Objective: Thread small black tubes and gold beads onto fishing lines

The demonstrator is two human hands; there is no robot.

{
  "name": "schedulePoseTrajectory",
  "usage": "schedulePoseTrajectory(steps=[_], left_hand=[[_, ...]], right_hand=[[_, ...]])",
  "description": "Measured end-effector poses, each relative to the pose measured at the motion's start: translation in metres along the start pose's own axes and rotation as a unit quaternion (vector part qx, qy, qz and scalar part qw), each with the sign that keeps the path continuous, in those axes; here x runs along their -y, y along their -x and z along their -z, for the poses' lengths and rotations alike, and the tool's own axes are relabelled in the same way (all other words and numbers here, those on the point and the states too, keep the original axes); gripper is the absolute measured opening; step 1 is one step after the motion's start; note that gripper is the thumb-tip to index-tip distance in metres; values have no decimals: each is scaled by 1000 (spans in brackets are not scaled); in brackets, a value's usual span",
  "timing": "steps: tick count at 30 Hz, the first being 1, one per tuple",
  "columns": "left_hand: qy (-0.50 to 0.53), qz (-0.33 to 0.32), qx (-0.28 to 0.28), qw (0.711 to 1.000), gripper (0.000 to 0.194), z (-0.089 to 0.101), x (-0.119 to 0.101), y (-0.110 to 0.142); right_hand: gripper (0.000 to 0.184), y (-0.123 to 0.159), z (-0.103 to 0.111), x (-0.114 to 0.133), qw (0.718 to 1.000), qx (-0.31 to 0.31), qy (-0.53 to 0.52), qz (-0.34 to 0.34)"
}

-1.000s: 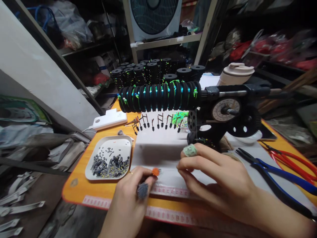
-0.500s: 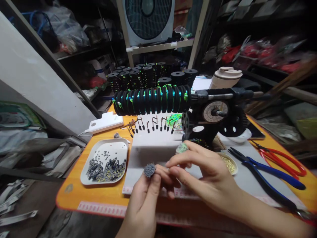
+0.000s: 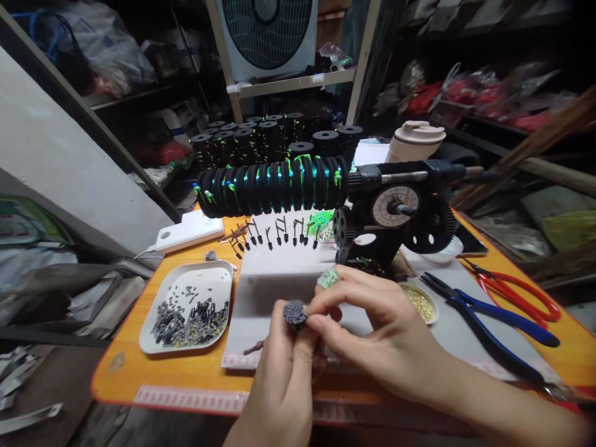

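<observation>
My left hand (image 3: pixel 286 372) is closed, with a round grey lump (image 3: pixel 295 313) of small bead-like grains held at its thumb and fingers. A thin brown piece (image 3: pixel 254 348) pokes out to the left of that hand. My right hand (image 3: pixel 372 310) pinches with thumb and index fingertip at the right edge of the grey lump; whatever is between those tips is too small to make out. Behind its index finger, a green speckled lump (image 3: pixel 328 278) sits against the curled fingers, partly hidden. Both hands are over the front of the white board (image 3: pixel 246 316).
A black geared winder (image 3: pixel 395 211) carries a roller (image 3: pixel 274 186) with green-blue bands. Left stands a white tray (image 3: pixel 144 332) of small dark parts. Right are a dish (image 3: pixel 433 313) of gold bits, blue-handled pliers (image 3: pixel 484 329) and a red-handled tool (image 3: pixel 521 292).
My left hand has moved right and brought the grey lump to the right fingertips. The thin brown piece now shows at its left. The view has shifted slightly right.
</observation>
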State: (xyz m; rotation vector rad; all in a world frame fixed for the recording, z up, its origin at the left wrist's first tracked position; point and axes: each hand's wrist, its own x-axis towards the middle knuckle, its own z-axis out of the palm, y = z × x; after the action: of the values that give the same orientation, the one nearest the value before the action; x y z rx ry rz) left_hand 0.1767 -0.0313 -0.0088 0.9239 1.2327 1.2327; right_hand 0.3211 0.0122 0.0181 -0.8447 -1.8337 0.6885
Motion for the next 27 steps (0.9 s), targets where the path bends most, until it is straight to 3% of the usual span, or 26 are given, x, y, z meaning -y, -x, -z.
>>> schedulePoseTrajectory(steps=[3, 6, 13, 18, 23, 27], left_hand=[[161, 20, -12, 987, 34, -6, 2, -1], [220, 11, -17, 975, 31, -6, 0, -3], [241, -88, -6, 967, 29, 1, -3, -5], [237, -107, -3, 965, 26, 7, 1, -6], [213, -126, 40, 968, 25, 11, 4, -8], [233, -109, 12, 966, 22, 7, 6, -6]], right_hand=[[8, 2, 0, -2, 1000, 0, 9, 16], [9, 3, 2, -5, 999, 4, 28, 40], [11, 4, 4, -8, 993, 7, 91, 79], [12, 5, 1, -6, 991, 22, 95, 90], [11, 5, 1, -5, 991, 27, 95, 90], [12, 6, 2, -5, 992, 25, 91, 84]])
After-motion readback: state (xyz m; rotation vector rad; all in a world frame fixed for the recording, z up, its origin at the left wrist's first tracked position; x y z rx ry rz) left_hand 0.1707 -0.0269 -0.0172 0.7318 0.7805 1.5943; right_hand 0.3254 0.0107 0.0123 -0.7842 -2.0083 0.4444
